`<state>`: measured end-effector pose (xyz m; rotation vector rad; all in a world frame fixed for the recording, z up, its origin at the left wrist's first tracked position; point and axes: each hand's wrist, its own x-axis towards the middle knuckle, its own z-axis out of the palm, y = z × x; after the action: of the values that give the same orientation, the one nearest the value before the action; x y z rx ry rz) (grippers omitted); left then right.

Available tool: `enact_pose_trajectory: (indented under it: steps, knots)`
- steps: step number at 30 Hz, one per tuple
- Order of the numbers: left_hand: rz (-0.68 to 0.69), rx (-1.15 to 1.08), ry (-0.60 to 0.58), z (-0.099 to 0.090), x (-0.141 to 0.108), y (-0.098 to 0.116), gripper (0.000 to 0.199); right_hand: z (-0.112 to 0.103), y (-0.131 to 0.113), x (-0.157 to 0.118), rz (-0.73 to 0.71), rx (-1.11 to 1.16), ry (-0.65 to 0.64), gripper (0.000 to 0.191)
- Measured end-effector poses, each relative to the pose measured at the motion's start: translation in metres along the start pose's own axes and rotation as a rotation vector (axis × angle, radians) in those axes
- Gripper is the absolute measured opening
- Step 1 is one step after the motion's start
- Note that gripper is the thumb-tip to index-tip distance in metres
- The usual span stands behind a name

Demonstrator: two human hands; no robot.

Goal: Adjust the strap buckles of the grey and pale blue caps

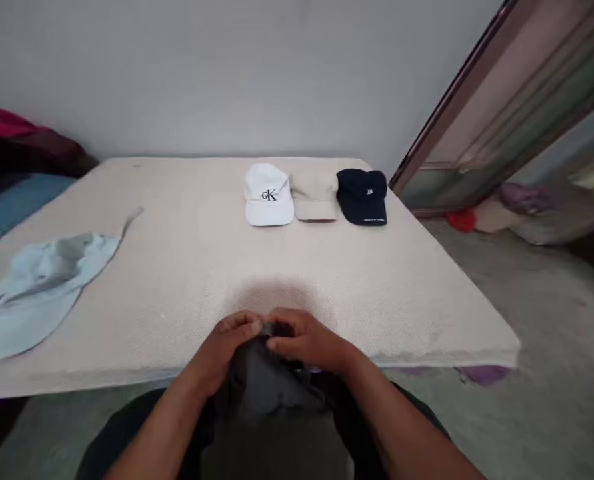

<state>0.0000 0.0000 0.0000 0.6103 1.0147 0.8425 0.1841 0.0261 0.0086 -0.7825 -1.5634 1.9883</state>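
Both my hands are closed on a dark grey cap [271, 383] held low at the table's front edge, over my lap. The fingers of my left hand [234, 343] pinch a narrow strap-like end of it. Close beside it, my right hand [301, 339] grips the same edge, with its thumb and fingers curled round the fabric. The cap's body sags below my hands, and its brim is hard to make out in the shade.
A crumpled light blue cap [41, 287] lies at the left, its strap sticking out. Along the back stand a white cap [268, 193], a beige cap [315, 193] and a navy cap [361, 195] in a row on the cream-covered table [187, 267]. Folded cloths [21, 197] are at far left.
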Motion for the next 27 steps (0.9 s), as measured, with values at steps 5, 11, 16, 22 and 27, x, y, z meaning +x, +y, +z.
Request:
enact_pose_trajectory:
  steps: [5, 11, 16, 22, 27]
  knots:
    - [0.0, 0.021, -0.095, 0.0017, -0.0055, 0.005, 0.009, -0.0012, 0.0031, -0.0012, 0.014, 0.172, 0.022, 0.019]
    - [-0.084, 0.063, -0.123, -0.0022, -0.0064, 0.0047, 0.012, -0.0015, 0.0019, -0.0037, 0.018, 0.303, -0.045, 0.016]
    - [-0.104, 0.011, -0.155, -0.0022, -0.0065, 0.0058, 0.011, 0.0, 0.0021, -0.0037, 0.04, 0.394, -0.031, 0.017]
    - [-0.108, 0.02, -0.112, -0.0055, -0.0052, 0.0053, 0.01, -0.0005, 0.0033, -0.0023, 0.111, 0.468, 0.022, 0.02]
    - [-0.13, -0.036, -0.11, -0.0067, -0.0054, 0.0032, 0.01, -0.0035, 0.0071, -0.0014, 0.104, 0.422, 0.095, 0.02]
